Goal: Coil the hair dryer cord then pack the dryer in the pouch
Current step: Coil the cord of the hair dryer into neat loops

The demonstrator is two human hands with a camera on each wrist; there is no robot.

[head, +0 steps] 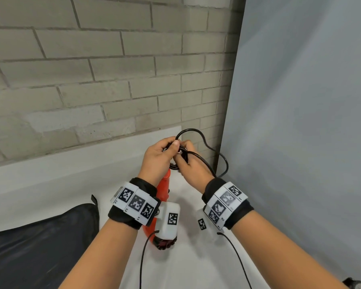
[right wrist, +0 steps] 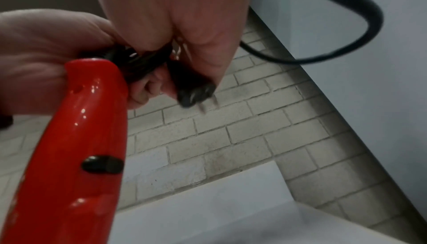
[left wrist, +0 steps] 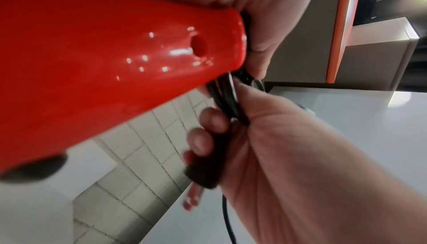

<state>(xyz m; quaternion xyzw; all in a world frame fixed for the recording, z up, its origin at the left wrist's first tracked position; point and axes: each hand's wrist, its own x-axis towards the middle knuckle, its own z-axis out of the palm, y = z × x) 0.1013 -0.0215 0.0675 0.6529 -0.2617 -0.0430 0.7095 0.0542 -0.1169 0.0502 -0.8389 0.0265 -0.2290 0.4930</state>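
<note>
The red hair dryer (head: 164, 188) hangs nozzle-down over the white table (head: 71, 184), mostly hidden behind my left wrist. My left hand (head: 167, 149) grips the coiled black cord (head: 176, 163) bunched at the end of the handle (left wrist: 104, 56). Right beside it, my right hand (head: 186, 155) curls round the cord's plug (right wrist: 194, 94), whose prongs stick out below the fingers. A loose loop of cord (head: 198, 132) arcs above and to the right of both hands. The black pouch (head: 40, 247) lies flat at the lower left of the table.
A grey brick wall (head: 92, 69) stands close behind the table. A pale blue-grey panel (head: 300, 122) closes off the right side. A dark object (head: 356, 284) peeks in at the bottom right corner. The black slide switch (right wrist: 101, 163) shows on the handle.
</note>
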